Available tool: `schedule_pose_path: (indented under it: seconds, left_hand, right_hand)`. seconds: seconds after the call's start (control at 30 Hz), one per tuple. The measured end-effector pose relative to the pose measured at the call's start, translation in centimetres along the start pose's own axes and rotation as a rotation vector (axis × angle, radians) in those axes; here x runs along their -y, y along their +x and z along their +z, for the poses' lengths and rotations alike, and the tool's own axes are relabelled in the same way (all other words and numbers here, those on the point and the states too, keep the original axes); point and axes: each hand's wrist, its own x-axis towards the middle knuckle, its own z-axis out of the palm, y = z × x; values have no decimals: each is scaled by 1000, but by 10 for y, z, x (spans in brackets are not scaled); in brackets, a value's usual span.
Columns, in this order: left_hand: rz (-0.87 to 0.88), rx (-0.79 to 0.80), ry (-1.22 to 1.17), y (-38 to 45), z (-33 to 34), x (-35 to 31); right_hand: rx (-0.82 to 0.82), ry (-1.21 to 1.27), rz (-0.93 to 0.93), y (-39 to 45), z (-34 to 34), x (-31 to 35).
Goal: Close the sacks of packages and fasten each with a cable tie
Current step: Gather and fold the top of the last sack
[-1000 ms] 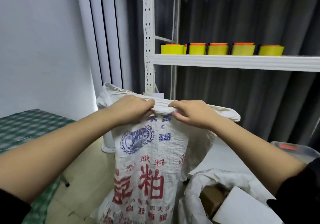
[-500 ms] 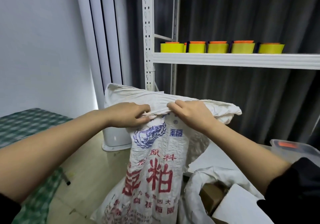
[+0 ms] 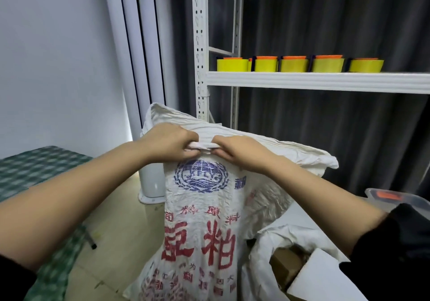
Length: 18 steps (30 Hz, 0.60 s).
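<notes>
A white woven sack [image 3: 200, 219] with a blue emblem and red characters stands upright in front of me. Its top edge is folded over toward me. My left hand [image 3: 167, 143] and my right hand [image 3: 242, 153] sit side by side at the middle of that fold, and each pinches the bunched fabric between fingers and thumb. A second white sack [image 3: 263, 263] stands open at the lower right, with cardboard packages [image 3: 282, 264] showing inside it. No cable tie is in view.
A white metal shelf [image 3: 314, 82] behind the sack carries several yellow containers with orange lids [image 3: 267, 64]. Dark curtains hang at the back. A green checked table [image 3: 35, 175] is on the left, a clear plastic bin [image 3: 393, 198] on the right.
The folded top of the sack has been rolled further down over the print. Both hands have closed in until they nearly touch at the middle of the fold.
</notes>
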Motion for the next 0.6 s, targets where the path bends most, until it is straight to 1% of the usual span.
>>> schedule_pose_path:
  seconds: [0.07,0.1,0.13,0.2,0.23,0.3,0.37,0.47,0.53,0.6]
  left_hand:
    - [-41,202,-196,-6,-4,3]
    - [-48,235,-213,-11,-3,5]
    - [-20,198,-140,-15,1,7]
    - [147,-64,144,-20,12,14]
    - [221,-162,231,-23,12,17]
    - [309,-287,328,-26,11,27]
    - [358,-344,418,-27,8,40]
    - [443,-375,525,-27,2,51]
    - [441,-373,470,-25,2,49]
    - [364,-344,318,-23,6,38]
  right_hand:
    - [-92,-125,-29,-7,4,-4]
    - [-113,-160,-28,-10,5,-6]
    - [-113,-163,-17,-12,6,-9]
    - [-83,-49,3,-14,3,-13]
    - [-61,42,10,-14,1,-14]
    - [-43,203,23,-15,-3,-16]
    - [-20,257,25,-17,-3,-18]
    - [6,256,7,-18,-3,-20]
    - [12,210,-1,-18,-3,-20]
    - [-37,71,-27,-16,-2,-23]
